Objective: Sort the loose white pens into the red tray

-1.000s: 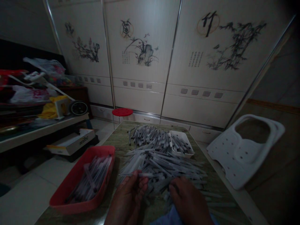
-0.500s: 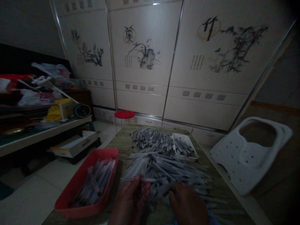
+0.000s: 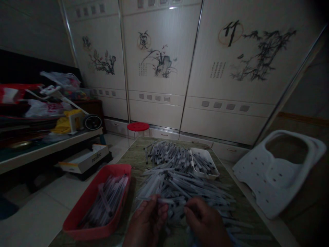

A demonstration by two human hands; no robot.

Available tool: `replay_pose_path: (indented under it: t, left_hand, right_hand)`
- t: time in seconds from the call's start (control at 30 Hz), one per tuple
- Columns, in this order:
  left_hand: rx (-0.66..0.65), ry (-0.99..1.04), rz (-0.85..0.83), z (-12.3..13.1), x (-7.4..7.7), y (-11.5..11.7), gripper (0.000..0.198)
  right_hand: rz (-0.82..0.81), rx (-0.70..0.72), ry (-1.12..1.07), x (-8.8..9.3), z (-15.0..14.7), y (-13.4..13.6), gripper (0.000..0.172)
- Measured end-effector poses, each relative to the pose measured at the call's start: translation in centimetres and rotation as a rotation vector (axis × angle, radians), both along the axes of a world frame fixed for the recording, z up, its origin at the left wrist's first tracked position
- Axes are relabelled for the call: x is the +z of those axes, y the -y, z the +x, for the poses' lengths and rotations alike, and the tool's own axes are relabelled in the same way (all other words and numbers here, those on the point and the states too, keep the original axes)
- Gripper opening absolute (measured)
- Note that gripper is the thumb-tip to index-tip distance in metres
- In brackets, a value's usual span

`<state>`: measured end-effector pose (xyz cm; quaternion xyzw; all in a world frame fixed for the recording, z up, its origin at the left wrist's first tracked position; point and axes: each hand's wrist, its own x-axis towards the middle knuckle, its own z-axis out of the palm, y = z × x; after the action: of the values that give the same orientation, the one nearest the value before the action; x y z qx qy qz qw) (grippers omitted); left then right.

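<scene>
My left hand point(image 3: 147, 221) pinches a translucent pen point(image 3: 166, 200), held level above the table with its tip end pointing right. Close to that end is my right hand point(image 3: 207, 223), its thumb and forefinger pressed together; whatever they hold is too small and dark to make out. Under and beyond both hands lies a loose pile of clear pen barrels point(image 3: 190, 183). Farther back is a second heap of pens with dark ends point(image 3: 167, 152). A red plastic basket point(image 3: 69, 224) of similar pens stands left of my left hand.
A small white tray point(image 3: 216, 175) with pens in it sits at the table's point(image 3: 128, 156) back right. Behind the table is a red stool point(image 3: 138, 127). A white plastic chair or stool point(image 3: 276, 175) stands at the right, and a cluttered bench point(image 3: 64, 140) at the left.
My right hand has come up from the pile toward the right end of the pen, fingers pinched. The left hand keeps its hold on the pen. The whole view has shifted slightly.
</scene>
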<state>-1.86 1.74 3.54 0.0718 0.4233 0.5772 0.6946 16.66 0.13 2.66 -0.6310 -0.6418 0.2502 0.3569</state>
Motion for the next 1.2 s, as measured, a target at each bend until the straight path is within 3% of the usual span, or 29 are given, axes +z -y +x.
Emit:
replay_pose_path:
  t: [0.37,0.63,0.93,1.2]
  left_hand:
    - [-0.055,-0.005,0.04,1.3,0.5,1.0,0.002]
    - [-0.097,0.012,0.044,1.7,-0.5,0.9,0.008]
    - [-0.144,0.035,0.06,1.9,-0.1,1.1,0.014]
    - [-0.13,0.017,0.056,2.3,-0.9,1.0,0.011]
  right_hand:
    - [0.001,0.063,-0.305,1.3,0.2,1.0,0.021]
    - [0.021,0.059,-0.279,0.4,0.6,1.1,0.014]
    - [0.046,0.084,-0.169,0.7,0.7,1.2,0.014]
    - [0.048,0.097,-0.135,0.7,0.9,1.2,0.016]
